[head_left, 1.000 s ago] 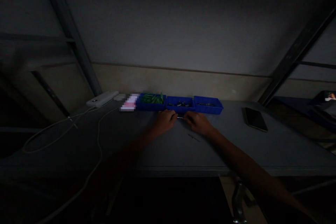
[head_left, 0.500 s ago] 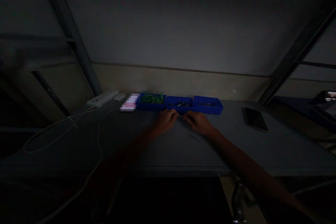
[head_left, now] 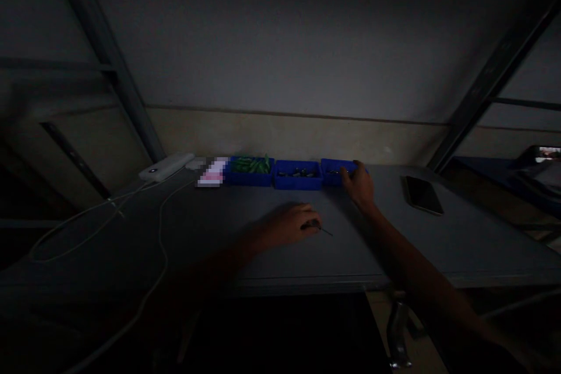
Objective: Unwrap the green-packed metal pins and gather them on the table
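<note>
Three blue trays stand in a row at the back of the grey table [head_left: 460,245]. The left tray [head_left: 249,165] holds green pieces, the middle tray [head_left: 298,175] holds small dark parts. My right hand [head_left: 359,184] reaches into the right tray [head_left: 333,170], fingers curled over its contents; what they hold is hidden. My left hand [head_left: 291,223] rests on the table nearer me, fingers closed on a small thin metal pin [head_left: 324,231] that sticks out to the right.
A dark phone [head_left: 421,194] lies on the table at the right. A white power bank [head_left: 165,166] with white cables [head_left: 161,228] sits at the back left, beside a pink-white blurred item [head_left: 212,172]. Metal frame posts [head_left: 109,64] rise on both sides.
The hands, together in front of the middle tray before, have parted. My right hand went back to the right tray; my left hand drew toward me with the pin.
</note>
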`<state>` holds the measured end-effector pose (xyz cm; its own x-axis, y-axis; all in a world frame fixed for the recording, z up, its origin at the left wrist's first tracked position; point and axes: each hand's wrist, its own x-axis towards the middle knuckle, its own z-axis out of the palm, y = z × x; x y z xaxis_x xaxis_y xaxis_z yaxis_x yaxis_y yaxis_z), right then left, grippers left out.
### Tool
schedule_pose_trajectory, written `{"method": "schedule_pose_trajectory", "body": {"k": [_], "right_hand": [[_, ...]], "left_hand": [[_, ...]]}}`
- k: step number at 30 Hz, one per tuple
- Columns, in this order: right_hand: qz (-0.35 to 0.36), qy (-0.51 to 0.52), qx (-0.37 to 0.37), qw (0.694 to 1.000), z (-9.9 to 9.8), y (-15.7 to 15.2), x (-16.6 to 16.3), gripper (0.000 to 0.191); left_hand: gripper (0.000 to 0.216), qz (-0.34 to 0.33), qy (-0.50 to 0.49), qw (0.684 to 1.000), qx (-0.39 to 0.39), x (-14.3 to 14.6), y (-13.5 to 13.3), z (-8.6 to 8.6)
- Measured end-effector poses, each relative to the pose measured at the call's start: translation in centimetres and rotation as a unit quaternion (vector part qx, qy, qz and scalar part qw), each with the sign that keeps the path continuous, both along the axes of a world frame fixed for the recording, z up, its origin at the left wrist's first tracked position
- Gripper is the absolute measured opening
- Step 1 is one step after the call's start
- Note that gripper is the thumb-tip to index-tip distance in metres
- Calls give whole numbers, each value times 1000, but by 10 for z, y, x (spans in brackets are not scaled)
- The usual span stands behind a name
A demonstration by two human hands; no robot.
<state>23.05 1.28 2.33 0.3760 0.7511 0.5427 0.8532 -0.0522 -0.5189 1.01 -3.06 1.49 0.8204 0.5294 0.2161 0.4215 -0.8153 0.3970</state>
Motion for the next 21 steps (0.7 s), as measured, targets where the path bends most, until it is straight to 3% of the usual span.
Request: {"method": "schedule_pose_trajectory", "body": {"k": [5,9,11,14,21], "right_hand": [[150,-28,-16,988,-1,-14,-26,47],[320,-109,-75,938,-5,-24,-50,36],[367,-147,-86,915,-9,-26,-55,34],[383,-178,-87,902,-13,-27,-57,31],[356,-185,-77,913,-10,-28,-57,23]], "left_hand": [[16,39,4,998,44,-1,7,-4],[14,129,-22,989,66,-14,29,-7],[15,168,-34,983,66,-21,38,-7],[17,198,-49,977,61,-27,46,-7],[26,220,-63,972,45,-23,40,-4]]}}
